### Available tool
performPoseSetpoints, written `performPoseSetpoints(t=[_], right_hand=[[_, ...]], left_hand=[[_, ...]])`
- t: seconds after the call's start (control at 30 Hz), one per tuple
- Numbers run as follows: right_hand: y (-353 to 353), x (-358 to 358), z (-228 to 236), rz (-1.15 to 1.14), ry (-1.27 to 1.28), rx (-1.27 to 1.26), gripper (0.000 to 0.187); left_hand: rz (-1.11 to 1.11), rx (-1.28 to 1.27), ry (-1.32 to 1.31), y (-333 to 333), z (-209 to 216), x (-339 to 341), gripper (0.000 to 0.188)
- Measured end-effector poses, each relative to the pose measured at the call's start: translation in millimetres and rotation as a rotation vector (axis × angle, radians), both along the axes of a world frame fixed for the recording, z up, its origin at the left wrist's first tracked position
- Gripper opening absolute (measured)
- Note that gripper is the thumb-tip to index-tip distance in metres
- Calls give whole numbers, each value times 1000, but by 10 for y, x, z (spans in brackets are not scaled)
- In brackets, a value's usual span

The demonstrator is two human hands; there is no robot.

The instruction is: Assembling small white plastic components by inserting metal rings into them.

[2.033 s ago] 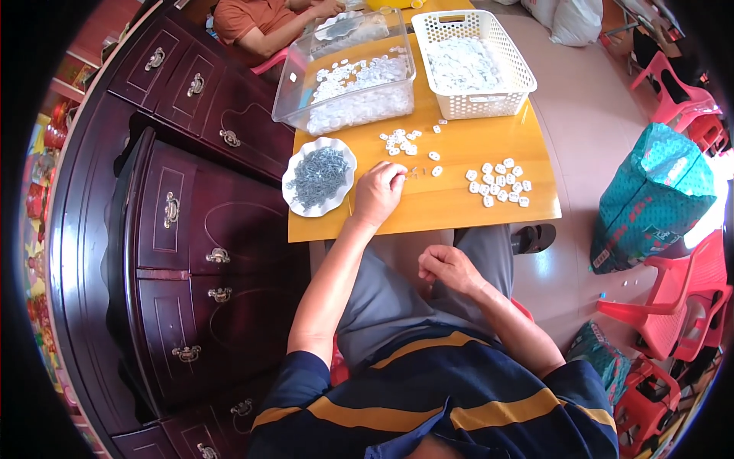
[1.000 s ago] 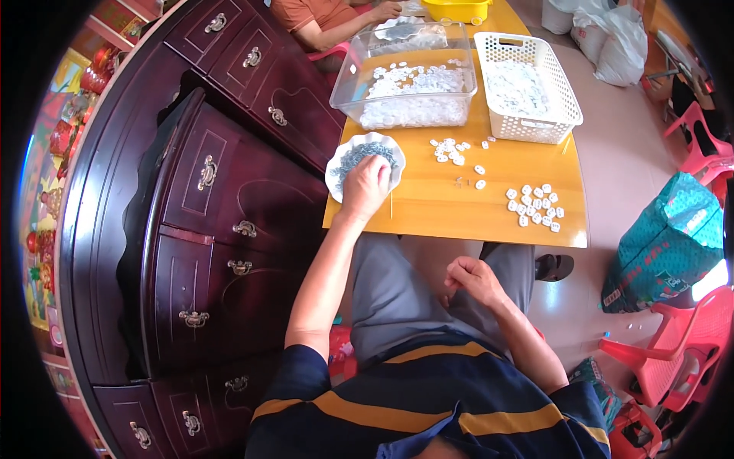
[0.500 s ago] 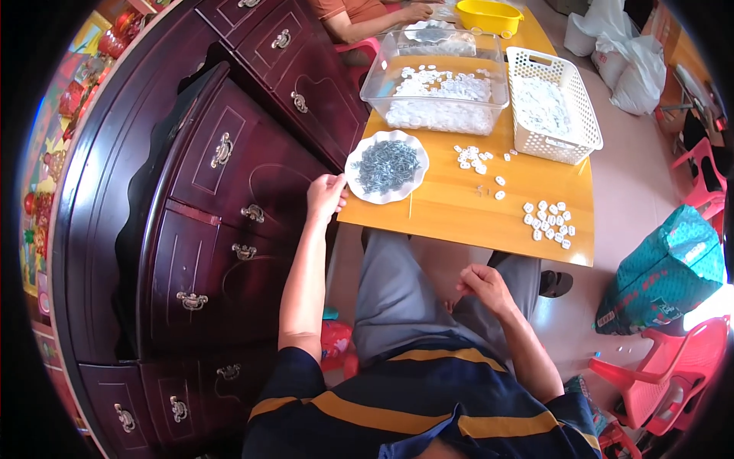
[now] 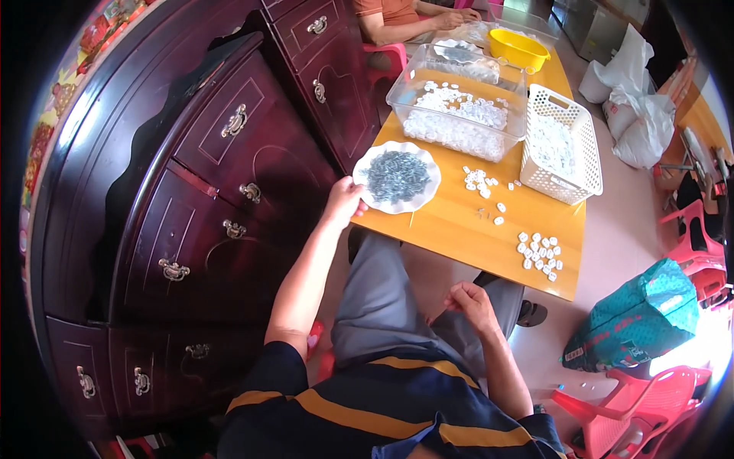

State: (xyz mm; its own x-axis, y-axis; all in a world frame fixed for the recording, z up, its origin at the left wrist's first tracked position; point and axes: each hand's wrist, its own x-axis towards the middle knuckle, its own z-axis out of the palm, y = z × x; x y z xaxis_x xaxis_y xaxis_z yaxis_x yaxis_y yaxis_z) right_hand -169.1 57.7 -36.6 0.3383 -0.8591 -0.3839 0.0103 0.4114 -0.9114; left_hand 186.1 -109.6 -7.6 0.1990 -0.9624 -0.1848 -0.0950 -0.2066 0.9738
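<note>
My left hand (image 4: 345,200) is closed on the left rim of a white scalloped plate (image 4: 434,183) at the table's near left corner. Small grey metal pins (image 4: 396,177) are heaped in that plate. Over my lap, my right hand (image 4: 470,302) hovers with its fingers curled in; whatever they hold, if anything, is hidden. Small white plastic pieces lie on the wooden table (image 4: 451,229): a loose cluster (image 4: 479,180) near the middle and a group (image 4: 539,255) at the near right. Two single pieces (image 4: 501,207) sit between them, beside a few tiny metal bits (image 4: 483,214).
Behind the plate stands a clear plastic bin (image 4: 459,141) of white pieces, beside a white perforated basket (image 4: 562,180). A yellow tub (image 4: 520,52) and another person's hands (image 4: 459,18) are farther back. Dark drawers (image 4: 222,145) flank my left; a teal bag (image 4: 634,317) and pink chairs (image 4: 650,405) are right.
The view has turned, so table and bins appear shifted. My left hand stays on the plate's rim, and my right hand stays curled over my lap.
</note>
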Motion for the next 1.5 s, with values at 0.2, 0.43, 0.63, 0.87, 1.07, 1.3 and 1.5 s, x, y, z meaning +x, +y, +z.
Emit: performPoseSetpoints(t=[0.2,0.43,0.63,0.87,1.07,1.3,1.5], right_hand=[[-7,7,31,0,-2,6,26],[-28,-23,14,-20,-13,0,26],[-25,-18,-11,-19,-21,-7,26],[-19,-34,24,-36,-8,-14,26],[-20,-14,63,-45,-3,7,27],[-44,-56,28,-35,-60,15,26],[-35,-77,21,-58,-50,29,26]], left_hand=[[18,-10,68,-4,34,-58,11],[40,-61,134,68,60,-66,8],[0,-185,264,104,100,-167,7],[-13,-169,243,167,88,-294,6],[-31,-191,292,240,101,-350,7],[-39,-198,300,209,102,-313,8],[33,-180,232,311,176,-261,8]])
